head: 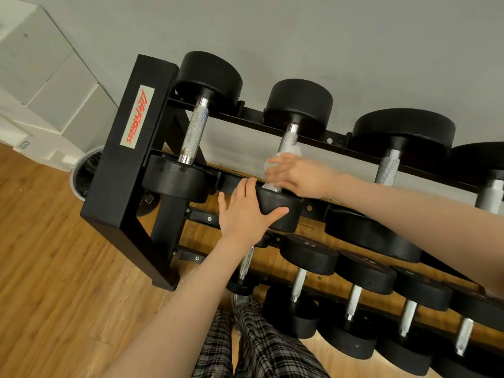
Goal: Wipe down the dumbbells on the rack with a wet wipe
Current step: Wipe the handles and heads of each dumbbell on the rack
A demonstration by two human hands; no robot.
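A black rack (128, 165) carries several black dumbbells with steel handles on three tiers. On the top tier, second from the left, stands a dumbbell (298, 105). My left hand (245, 211) rests on its near head, fingers spread flat and thumb along the rim. My right hand (296, 173) wraps a white wet wipe (293, 151) around the lower part of that dumbbell's knurled handle. The hand looks blurred. The leftmost top dumbbell (195, 129) stands beside it, untouched.
Larger dumbbells (401, 132) fill the top tier to the right; smaller ones (309, 257) sit on the lower tiers. A grey wall lies behind the rack. White boxes (46, 72) and a round bin (84, 173) stand at the left on the wood floor (54, 268).
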